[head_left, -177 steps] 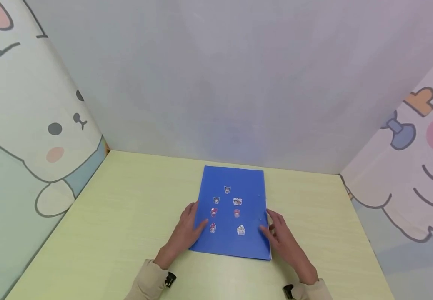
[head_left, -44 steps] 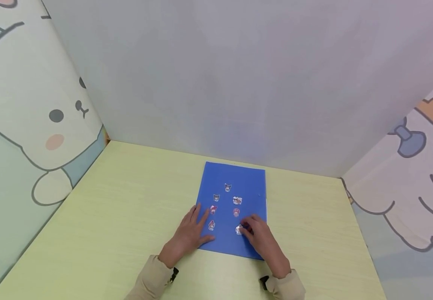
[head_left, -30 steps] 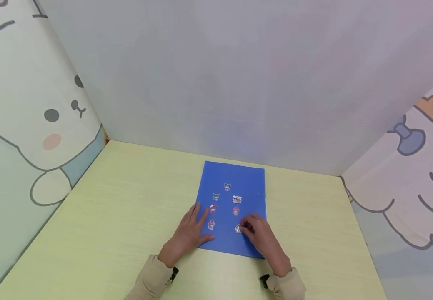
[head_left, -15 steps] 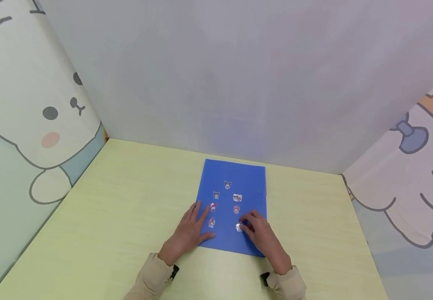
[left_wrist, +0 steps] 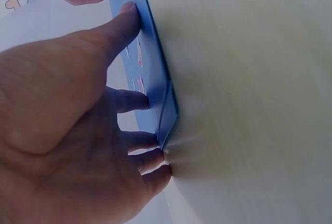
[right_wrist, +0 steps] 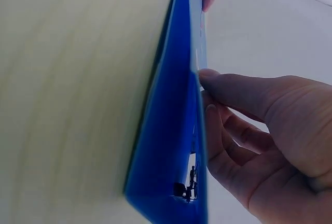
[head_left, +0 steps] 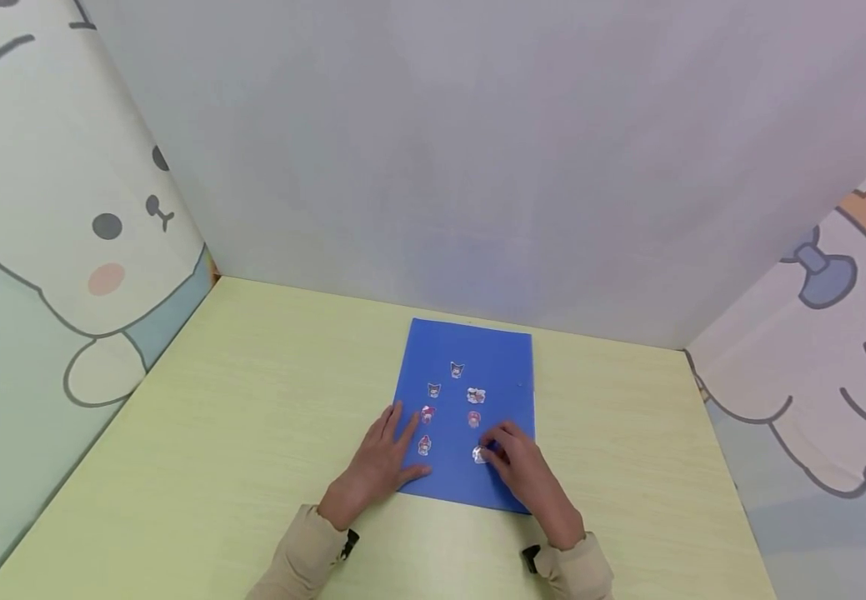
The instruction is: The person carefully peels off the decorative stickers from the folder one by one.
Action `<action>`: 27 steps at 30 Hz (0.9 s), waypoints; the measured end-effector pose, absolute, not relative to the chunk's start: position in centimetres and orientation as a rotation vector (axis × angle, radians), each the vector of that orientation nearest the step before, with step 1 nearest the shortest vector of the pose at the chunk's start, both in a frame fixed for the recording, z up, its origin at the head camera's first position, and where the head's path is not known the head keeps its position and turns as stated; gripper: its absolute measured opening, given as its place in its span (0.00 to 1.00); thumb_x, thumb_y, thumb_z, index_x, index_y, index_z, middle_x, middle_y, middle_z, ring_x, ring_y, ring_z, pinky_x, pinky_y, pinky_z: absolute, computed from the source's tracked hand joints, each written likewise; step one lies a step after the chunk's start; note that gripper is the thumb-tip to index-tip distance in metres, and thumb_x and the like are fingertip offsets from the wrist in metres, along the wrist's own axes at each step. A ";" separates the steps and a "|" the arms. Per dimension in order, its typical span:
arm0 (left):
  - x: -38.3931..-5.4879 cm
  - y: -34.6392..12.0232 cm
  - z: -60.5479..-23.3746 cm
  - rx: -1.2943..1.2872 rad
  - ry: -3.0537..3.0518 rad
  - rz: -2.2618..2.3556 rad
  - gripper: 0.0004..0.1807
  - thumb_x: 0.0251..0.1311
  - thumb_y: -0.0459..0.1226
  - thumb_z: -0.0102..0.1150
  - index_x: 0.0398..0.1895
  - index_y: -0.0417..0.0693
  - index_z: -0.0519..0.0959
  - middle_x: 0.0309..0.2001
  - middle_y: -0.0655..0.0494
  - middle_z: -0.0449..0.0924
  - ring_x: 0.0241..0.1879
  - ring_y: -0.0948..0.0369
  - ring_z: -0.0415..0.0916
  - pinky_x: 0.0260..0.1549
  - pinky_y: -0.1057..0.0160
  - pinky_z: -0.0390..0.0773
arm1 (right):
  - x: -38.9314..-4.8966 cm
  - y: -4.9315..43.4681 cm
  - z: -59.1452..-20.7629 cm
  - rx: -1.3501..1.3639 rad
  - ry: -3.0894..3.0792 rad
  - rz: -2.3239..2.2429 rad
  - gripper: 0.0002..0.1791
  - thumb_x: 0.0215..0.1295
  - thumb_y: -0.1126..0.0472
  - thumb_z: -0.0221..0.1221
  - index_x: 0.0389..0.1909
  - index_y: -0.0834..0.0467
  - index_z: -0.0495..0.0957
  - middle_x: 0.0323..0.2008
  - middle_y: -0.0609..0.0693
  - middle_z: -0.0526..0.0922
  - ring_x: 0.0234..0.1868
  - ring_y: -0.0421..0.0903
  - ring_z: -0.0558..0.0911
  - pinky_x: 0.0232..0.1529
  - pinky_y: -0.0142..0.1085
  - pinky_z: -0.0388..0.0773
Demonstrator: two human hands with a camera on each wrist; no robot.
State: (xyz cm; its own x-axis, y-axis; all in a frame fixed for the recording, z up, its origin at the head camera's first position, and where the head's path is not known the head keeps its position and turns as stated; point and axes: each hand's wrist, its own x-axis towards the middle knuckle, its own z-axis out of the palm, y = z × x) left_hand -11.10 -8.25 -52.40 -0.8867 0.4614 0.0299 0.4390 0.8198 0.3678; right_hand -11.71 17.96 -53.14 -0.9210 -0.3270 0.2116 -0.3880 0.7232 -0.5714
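Note:
A blue folder lies on the table with several small cartoon stickers on its cover. My left hand rests on the folder's lower left edge, fingers spread and the thumb near the bottom edge. At the lower right of the cover, my right hand pinches the edge of a white sticker between thumb and forefinger. The fingers cover the right part of that sticker. In the right wrist view the folder's blue cover stands a little apart from its back, with a gap between them.
The pale yellow table extends around the folder, which reaches close to the grey back wall. Cartoon-printed panels enclose the sides. A black strap shows at the right cuff.
Since the earliest frame, my right hand has moved from the folder's right edge inward onto the lower right sticker. The left thumb has shifted toward the bottom edge. Recently both hands have stayed nearly still.

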 end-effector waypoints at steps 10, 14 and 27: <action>-11.2 -8.2 -52.8 0.739 2.968 0.562 0.45 0.63 0.52 0.69 0.73 0.31 0.66 0.72 0.26 0.58 0.73 0.33 0.58 0.68 0.42 0.65 | -11.5 17.7 -52.6 0.614 -2.840 0.894 0.08 0.61 0.72 0.69 0.37 0.59 0.83 0.34 0.48 0.80 0.31 0.42 0.75 0.32 0.34 0.76; -11.1 -8.2 -52.7 0.726 2.956 0.563 0.45 0.63 0.52 0.69 0.73 0.31 0.65 0.73 0.26 0.58 0.73 0.33 0.57 0.69 0.42 0.64 | -11.5 17.6 -52.9 0.620 -2.828 0.877 0.07 0.61 0.72 0.69 0.39 0.61 0.83 0.36 0.51 0.80 0.33 0.44 0.77 0.34 0.36 0.78; -11.3 -8.3 -53.1 0.763 2.972 0.603 0.45 0.62 0.52 0.69 0.73 0.31 0.65 0.72 0.26 0.58 0.72 0.32 0.58 0.67 0.39 0.64 | -11.6 17.9 -52.9 0.653 -2.772 0.895 0.09 0.59 0.74 0.70 0.34 0.59 0.83 0.35 0.49 0.80 0.33 0.41 0.77 0.33 0.34 0.80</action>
State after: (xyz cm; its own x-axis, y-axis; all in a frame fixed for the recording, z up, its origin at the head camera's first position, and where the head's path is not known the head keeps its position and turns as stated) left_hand -11.27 -8.31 -53.10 -0.8809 0.4664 0.0802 0.4608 0.8068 0.3698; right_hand -11.58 17.90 -52.85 -0.8927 -0.3569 0.2751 -0.4504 0.7263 -0.5193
